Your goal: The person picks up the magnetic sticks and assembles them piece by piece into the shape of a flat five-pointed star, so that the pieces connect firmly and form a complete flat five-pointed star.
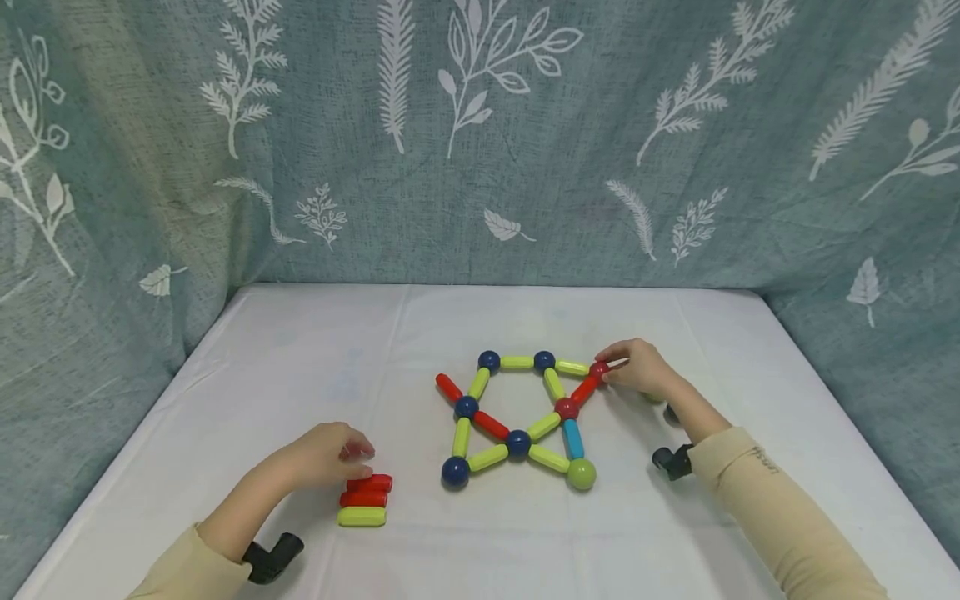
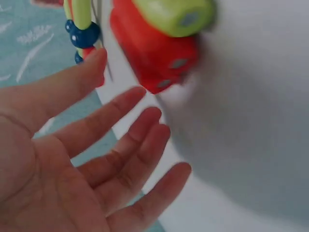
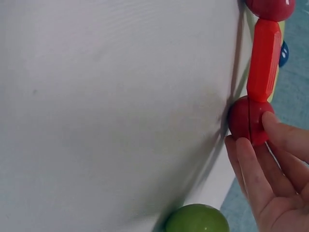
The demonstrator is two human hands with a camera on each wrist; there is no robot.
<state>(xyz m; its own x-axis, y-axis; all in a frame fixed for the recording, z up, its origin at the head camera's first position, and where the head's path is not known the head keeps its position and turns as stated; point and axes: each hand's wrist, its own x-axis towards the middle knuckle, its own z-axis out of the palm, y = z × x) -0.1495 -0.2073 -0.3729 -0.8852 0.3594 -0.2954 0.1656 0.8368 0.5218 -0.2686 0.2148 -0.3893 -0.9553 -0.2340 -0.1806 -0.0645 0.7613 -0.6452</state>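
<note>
My right hand (image 1: 641,368) pinches a red ball (image 3: 241,121) between thumb and fingers, at the far right corner of a flat frame of balls and rods. A red rod (image 3: 264,60) joins that ball to another red ball (image 1: 567,408). Yellow-green rods, dark blue balls (image 1: 518,443), a blue rod (image 1: 573,439) and a green ball (image 1: 581,474) make up the rest. One red rod (image 1: 449,387) sticks out at the left. My left hand (image 2: 91,159), fingers spread and holding nothing, hovers beside two loose red rods (image 1: 363,498) and a yellow-green rod (image 1: 362,517).
Another green ball (image 3: 197,220) lies near my right wrist, with a dark ball (image 1: 671,414) partly behind the forearm. A white cloth (image 1: 337,350) covers the table. A green leaf-patterned curtain (image 1: 420,225) hangs behind it. Each wrist wears a black camera mount (image 1: 273,558).
</note>
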